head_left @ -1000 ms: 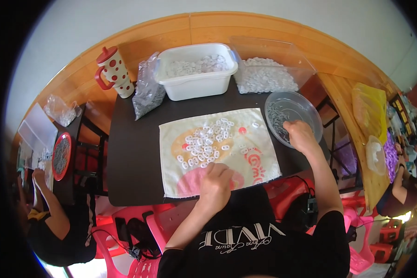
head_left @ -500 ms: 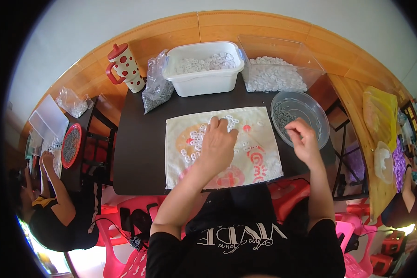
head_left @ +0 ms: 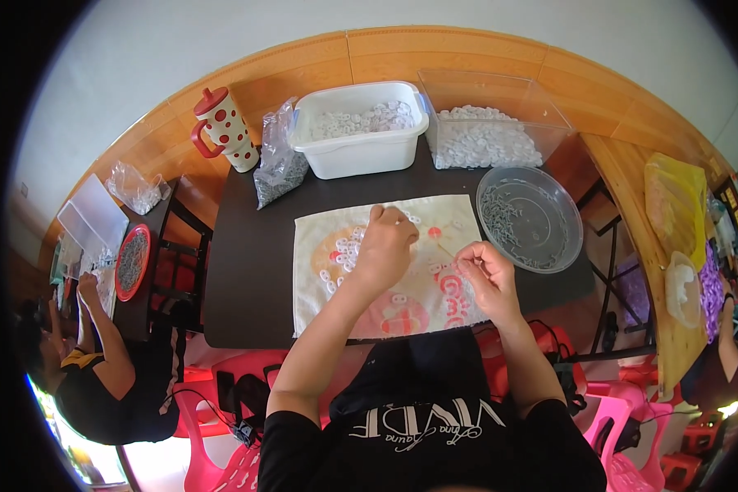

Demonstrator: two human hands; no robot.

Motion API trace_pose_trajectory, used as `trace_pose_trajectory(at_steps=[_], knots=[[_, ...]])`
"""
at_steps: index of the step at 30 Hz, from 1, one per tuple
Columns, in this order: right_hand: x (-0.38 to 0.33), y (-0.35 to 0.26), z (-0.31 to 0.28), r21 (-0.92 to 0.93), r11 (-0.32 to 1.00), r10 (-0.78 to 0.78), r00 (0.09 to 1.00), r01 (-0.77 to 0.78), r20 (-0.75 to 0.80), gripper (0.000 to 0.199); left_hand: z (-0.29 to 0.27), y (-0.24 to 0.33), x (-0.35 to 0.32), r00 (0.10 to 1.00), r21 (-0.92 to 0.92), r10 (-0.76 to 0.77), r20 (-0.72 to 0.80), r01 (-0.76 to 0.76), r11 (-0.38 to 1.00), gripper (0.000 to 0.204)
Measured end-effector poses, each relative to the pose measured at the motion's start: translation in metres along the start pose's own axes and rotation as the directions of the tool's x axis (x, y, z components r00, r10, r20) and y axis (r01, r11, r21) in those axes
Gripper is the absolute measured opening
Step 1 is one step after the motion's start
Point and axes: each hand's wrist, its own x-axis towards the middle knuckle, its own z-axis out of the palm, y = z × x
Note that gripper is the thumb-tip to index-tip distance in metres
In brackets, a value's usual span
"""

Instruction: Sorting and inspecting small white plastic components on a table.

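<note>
Small white plastic pieces with round holes (head_left: pixel 348 246) lie in a loose heap on a cream towel printed in red and orange (head_left: pixel 316 316). Beside the heap, my left hand (head_left: pixel 385 246) is raised over the towel, fingers curled; whatever they hold is hidden. My right hand (head_left: pixel 488 279) is above the towel's right side, thumb and fingers pinched together on something too small to make out. Just beyond it stands a round clear tub (head_left: pixel 553 234) with small grey screw-like pieces (head_left: pixel 500 217) gathered at its left side.
Along the back stand a dotted tumbler (head_left: pixel 228 135), a bag of grey pieces (head_left: pixel 279 168), a white basin (head_left: pixel 361 152) and a clear box (head_left: pixel 484 143), both holding white pieces. Other people work at both sides; a red tray (head_left: pixel 131 262) is at left, a wooden table (head_left: pixel 644 238) at right.
My right hand has moved from the edge of the round tub leftward and nearer, over the towel. My left hand stays near the white heap, its fingers more curled.
</note>
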Motion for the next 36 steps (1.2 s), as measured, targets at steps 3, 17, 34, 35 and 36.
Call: trace_pose_trajectory(at_steps=[3, 17, 34, 35, 36], knots=[[-0.001, -0.020, 0.007, 0.039, 0.999, 0.018, 1.000, -0.018, 0.005, 0.002, -0.037, 0.035, -0.015, 0.900, -0.580, -0.379, 0.215, 0.430, 0.692, 0.010], [-0.007, -0.023, 0.053, -0.122, 0.986, -0.098, 0.986, 0.114, 0.135, 0.003, -0.040, 0.051, -0.076, 0.810, -0.871, -0.488, 0.324, 0.458, 0.181, 0.017], [-0.006, -0.033, 0.063, -0.324, 0.928, -0.132, 0.977, 0.182, 0.170, 0.003, -0.040, 0.051, -0.085, 0.817, -0.900, -0.507, 0.276, 0.404, 0.162, 0.015], [-0.006, -0.034, 0.065, -0.299, 0.937, -0.131, 0.976, 0.180, 0.175, 0.004, -0.040, 0.052, -0.085, 0.821, -0.895, -0.509, 0.258, 0.402, 0.193, 0.015], [-0.006, -0.035, 0.065, -0.274, 0.945, -0.131, 0.975, 0.178, 0.181, 0.004, -0.039, 0.052, -0.086, 0.821, -0.896, -0.509, 0.258, 0.401, 0.192, 0.015]])
